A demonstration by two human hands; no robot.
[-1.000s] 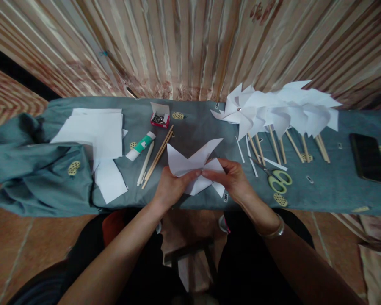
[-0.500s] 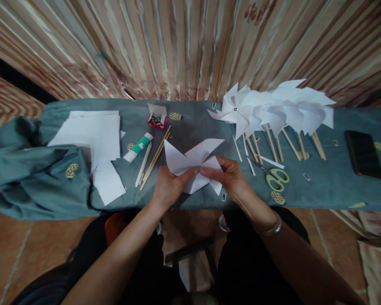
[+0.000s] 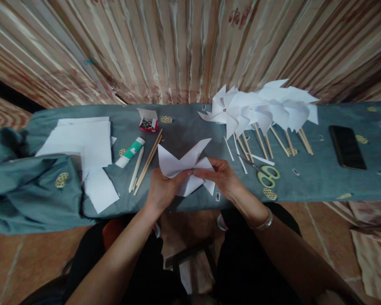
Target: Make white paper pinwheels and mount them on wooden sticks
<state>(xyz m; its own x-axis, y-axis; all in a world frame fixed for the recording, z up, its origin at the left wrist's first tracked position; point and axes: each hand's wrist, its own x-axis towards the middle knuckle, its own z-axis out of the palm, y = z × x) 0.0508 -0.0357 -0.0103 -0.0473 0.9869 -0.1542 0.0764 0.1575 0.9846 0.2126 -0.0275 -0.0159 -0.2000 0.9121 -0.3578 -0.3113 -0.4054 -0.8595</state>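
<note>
**A:** Where is the cut paper sheet (image 3: 178,160)?

**B:** It is left of the scissors (image 3: 266,174), lifted just off the blue-grey cloth (image 3: 320,182). Both hands meet at its middle. The left hand (image 3: 161,188) pinches it between thumb and curled fingers. The right hand (image 3: 224,178) closes thumb and forefinger on a folded-in corner. I cannot tell whether anything small sits between the fingertips.

**A:** How does it handle?

**B:** I judge it very light, thin and floppy, and likely to crease or tear at the cuts if squeezed hard. The centre, where the corners gather, looks like the best place for a gentle pinch. The loose points probably spring open otherwise.

**A:** What about edges and room?

**B:** Between the sheet and the scissors the cloth is bare apart from thin paper strips (image 3: 231,149). Farther left of the scissors, past the sheet, lie the wooden sticks (image 3: 147,163) and the glue tube (image 3: 131,151). Behind the scissors, the finished pinwheels (image 3: 257,108) reach close with their handles. The phone (image 3: 347,147) lies well apart to the right of the scissors. The cloth's front edge runs just nearer than the scissors, under the wrists.
</note>
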